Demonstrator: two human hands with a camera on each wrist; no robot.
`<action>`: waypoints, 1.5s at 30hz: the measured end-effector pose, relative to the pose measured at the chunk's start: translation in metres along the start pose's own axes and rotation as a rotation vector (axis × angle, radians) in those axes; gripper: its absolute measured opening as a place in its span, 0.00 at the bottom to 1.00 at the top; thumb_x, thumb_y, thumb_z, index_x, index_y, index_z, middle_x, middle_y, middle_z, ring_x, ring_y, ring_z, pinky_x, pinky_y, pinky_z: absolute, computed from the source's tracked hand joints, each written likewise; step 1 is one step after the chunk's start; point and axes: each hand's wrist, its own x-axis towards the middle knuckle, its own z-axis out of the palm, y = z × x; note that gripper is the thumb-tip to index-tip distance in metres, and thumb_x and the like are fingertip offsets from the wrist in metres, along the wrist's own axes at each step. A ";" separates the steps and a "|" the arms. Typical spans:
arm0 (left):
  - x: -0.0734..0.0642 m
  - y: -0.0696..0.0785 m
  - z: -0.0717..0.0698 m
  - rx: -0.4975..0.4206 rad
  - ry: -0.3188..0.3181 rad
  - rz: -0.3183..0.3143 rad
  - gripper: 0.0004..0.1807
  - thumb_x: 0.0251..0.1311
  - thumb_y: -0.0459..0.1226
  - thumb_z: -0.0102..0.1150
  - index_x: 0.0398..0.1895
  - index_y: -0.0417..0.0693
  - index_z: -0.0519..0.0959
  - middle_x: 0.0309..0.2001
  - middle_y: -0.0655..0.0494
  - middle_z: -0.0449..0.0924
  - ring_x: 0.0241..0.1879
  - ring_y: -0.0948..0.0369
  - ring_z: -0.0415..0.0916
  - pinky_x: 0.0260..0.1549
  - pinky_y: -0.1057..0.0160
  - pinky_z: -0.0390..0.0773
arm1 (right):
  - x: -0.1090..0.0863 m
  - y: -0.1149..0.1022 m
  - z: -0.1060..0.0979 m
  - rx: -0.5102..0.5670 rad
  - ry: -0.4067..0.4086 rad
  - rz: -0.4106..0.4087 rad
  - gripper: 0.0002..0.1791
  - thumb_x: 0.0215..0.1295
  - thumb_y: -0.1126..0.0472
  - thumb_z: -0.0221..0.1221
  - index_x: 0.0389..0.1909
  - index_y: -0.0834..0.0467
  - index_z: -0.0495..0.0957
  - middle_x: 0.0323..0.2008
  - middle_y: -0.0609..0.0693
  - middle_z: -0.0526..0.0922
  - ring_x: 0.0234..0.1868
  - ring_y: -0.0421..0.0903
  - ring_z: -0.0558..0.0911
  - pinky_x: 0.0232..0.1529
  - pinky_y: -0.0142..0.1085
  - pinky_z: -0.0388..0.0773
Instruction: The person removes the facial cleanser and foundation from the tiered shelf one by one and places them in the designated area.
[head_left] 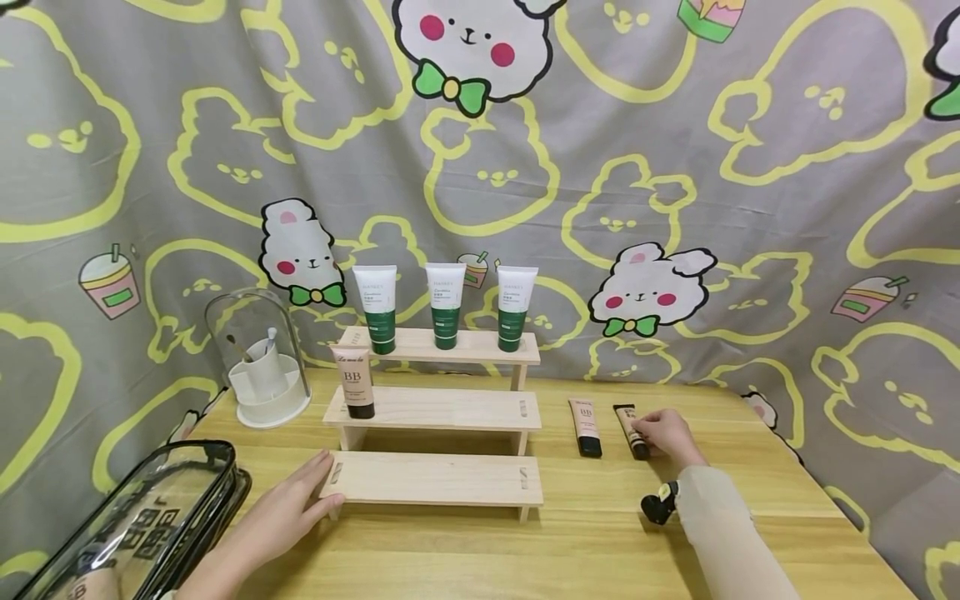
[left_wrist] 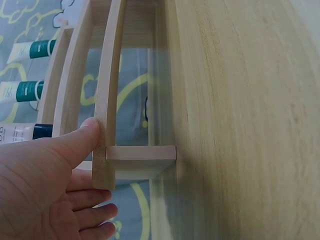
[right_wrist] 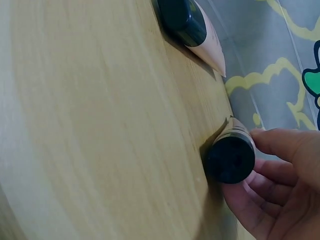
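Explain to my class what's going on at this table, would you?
A person's right hand pinches a small black-capped tube, next to a pink BB tube lying on the table. The left hand touches the left end of the bottom step of a wooden rack. Three white-and-green tubes stand on its top step, and another BB tube stands at the left of its middle step.

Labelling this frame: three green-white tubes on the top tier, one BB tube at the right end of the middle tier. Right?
Wrong end: the BB tube stands at the left end of the middle tier, not the right, per the head view. Three green-white tubes on the top tier is correct.
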 end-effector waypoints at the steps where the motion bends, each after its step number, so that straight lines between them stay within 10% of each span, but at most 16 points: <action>1: 0.000 0.000 0.000 0.000 -0.001 -0.001 0.38 0.61 0.53 0.52 0.61 0.28 0.64 0.62 0.32 0.60 0.60 0.40 0.60 0.56 0.42 0.61 | 0.000 0.000 0.000 0.008 -0.003 0.003 0.18 0.63 0.61 0.57 0.41 0.76 0.76 0.30 0.57 0.79 0.28 0.45 0.78 0.28 0.39 0.81; 34: 0.001 -0.003 0.002 0.000 0.009 0.013 0.37 0.61 0.52 0.52 0.61 0.28 0.64 0.62 0.32 0.60 0.59 0.40 0.61 0.55 0.41 0.62 | -0.010 -0.002 -0.017 0.128 -0.053 -0.070 0.22 0.65 0.60 0.55 0.47 0.78 0.69 0.31 0.58 0.79 0.29 0.45 0.79 0.30 0.38 0.81; 45: 0.001 -0.002 0.001 -0.014 0.013 0.014 0.37 0.61 0.50 0.54 0.61 0.28 0.64 0.62 0.32 0.60 0.60 0.40 0.60 0.56 0.41 0.62 | -0.025 -0.052 -0.028 0.103 -0.027 -0.252 0.30 0.67 0.53 0.53 0.57 0.75 0.64 0.50 0.71 0.72 0.41 0.57 0.78 0.36 0.41 0.81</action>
